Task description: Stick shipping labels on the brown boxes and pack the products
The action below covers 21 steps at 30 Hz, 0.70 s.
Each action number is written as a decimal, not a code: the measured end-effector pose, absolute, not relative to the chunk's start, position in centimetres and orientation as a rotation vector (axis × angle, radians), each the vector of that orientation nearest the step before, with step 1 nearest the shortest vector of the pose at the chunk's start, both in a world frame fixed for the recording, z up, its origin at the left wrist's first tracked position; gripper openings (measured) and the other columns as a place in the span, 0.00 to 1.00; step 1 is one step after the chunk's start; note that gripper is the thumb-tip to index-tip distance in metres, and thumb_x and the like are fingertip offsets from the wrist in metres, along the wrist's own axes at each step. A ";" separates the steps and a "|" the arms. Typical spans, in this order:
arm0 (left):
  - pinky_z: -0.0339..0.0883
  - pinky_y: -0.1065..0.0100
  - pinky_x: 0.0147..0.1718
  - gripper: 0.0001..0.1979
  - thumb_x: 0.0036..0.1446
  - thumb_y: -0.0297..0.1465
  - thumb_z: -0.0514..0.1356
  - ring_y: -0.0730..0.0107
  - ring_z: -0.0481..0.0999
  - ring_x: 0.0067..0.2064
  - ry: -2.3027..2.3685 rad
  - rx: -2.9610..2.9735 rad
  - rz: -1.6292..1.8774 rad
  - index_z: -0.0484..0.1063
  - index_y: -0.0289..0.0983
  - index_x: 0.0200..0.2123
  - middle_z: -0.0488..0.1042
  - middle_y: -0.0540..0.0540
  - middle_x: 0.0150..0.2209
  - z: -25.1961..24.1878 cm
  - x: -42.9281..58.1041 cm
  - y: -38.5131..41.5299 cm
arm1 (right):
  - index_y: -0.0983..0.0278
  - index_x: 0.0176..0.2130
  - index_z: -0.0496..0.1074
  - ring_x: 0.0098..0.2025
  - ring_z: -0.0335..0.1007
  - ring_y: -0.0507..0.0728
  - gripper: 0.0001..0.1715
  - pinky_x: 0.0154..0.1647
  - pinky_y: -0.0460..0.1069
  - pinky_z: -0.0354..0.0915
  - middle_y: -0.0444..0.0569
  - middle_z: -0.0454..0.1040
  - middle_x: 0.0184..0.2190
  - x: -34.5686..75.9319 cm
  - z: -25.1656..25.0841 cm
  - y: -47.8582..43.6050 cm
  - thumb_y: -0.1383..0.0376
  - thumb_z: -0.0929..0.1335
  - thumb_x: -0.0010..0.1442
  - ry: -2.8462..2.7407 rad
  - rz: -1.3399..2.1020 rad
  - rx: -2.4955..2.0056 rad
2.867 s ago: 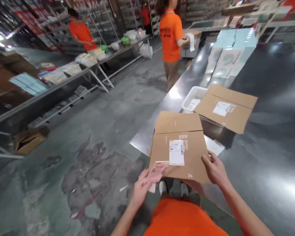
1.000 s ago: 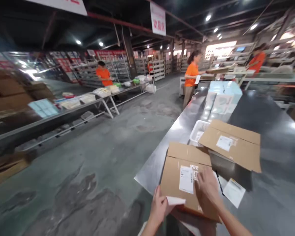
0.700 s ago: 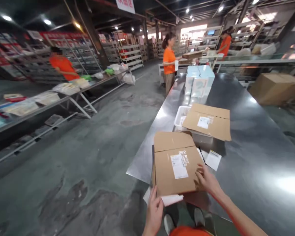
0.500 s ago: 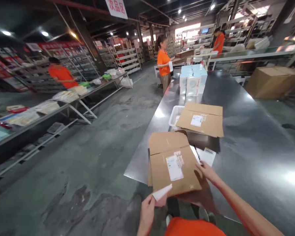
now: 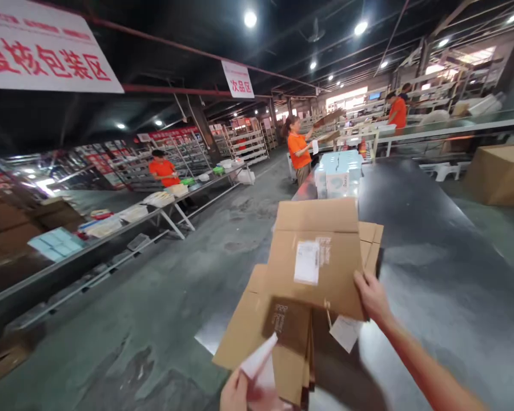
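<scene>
Right hand [image 5: 373,299] gripping the right edge of a labelled flat carton [image 5: 338,277], raised above the table [image 5: 437,274]. Left hand [image 5: 235,393], near, pinching pink-and-white papers [image 5: 259,371]; contact with the carton stack [image 5: 240,331] behind, at the table's near left, cannot be told. White slip [image 5: 346,335] right of the stack. Another flat carton partly hidden beyond the raised one. Pale blue boxes [image 5: 338,174] far on the table.

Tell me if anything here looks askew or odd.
Yes, slightly: the cardboard stack near your left hand is uneven, its right-side edges out of line. A loose paper slip shows at an angle below the cardboard in your right hand. The floor has dark patches; wear or stain, I can't tell.
</scene>
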<state>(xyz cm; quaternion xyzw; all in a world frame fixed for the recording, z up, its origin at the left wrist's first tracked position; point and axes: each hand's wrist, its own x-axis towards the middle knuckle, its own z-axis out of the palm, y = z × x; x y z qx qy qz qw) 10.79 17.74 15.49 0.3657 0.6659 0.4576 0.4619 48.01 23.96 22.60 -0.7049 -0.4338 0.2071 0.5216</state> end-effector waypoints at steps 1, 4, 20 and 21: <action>0.74 0.62 0.35 0.21 0.37 0.48 0.66 0.53 0.80 0.37 1.596 0.880 1.172 0.79 0.37 0.27 0.81 0.43 0.30 17.2 12.0 18.1 | 0.64 0.36 0.72 0.43 0.74 0.63 0.20 0.45 0.54 0.69 0.57 0.78 0.38 50.7 23.6 25.5 0.53 0.60 0.60 -1.010 0.432 -1.789; 0.72 0.66 0.36 0.20 0.41 0.45 0.68 0.63 0.77 0.35 1.393 0.828 1.346 0.78 0.35 0.32 0.80 0.45 0.32 22.9 15.9 19.8 | 0.70 0.39 0.72 0.48 0.72 0.68 0.17 0.51 0.59 0.66 0.66 0.76 0.43 56.2 24.7 29.3 0.62 0.60 0.61 -1.009 0.436 -1.968; 0.69 0.73 0.38 0.09 0.61 0.32 0.55 0.75 0.75 0.34 0.984 1.070 1.232 0.72 0.33 0.37 0.72 0.51 0.29 24.2 39.5 32.3 | 0.60 0.52 0.69 0.29 0.70 0.53 0.34 0.28 0.47 0.69 0.43 0.74 0.32 47.5 16.2 18.1 0.54 0.76 0.48 -0.564 1.389 -1.081; 0.69 0.74 0.36 0.08 0.60 0.32 0.56 0.76 0.73 0.32 1.007 1.137 1.159 0.73 0.33 0.36 0.70 0.52 0.27 22.7 40.0 31.8 | 0.59 0.48 0.69 0.31 0.71 0.53 0.31 0.32 0.48 0.70 0.44 0.74 0.34 49.0 15.4 17.9 0.53 0.75 0.47 -0.453 1.266 -1.110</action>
